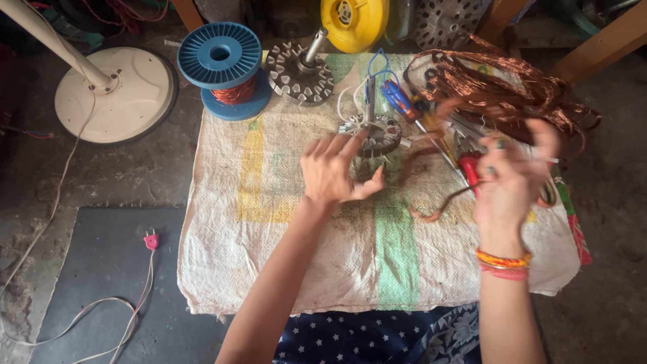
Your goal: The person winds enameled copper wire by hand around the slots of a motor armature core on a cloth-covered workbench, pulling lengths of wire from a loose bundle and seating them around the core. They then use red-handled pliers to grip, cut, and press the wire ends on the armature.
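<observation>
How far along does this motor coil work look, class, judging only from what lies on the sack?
Done: a tangle of stripped copper wire lies heaped at the far right. In hand: the left hand reaches for the small stator; the right hand is blurred beside red-handled pliers. Left: the blue spool is full of fresh wire.

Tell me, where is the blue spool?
The blue spool sits at the sack's top-left corner, beside the toothed metal rotor and right of the white fan base.
</observation>
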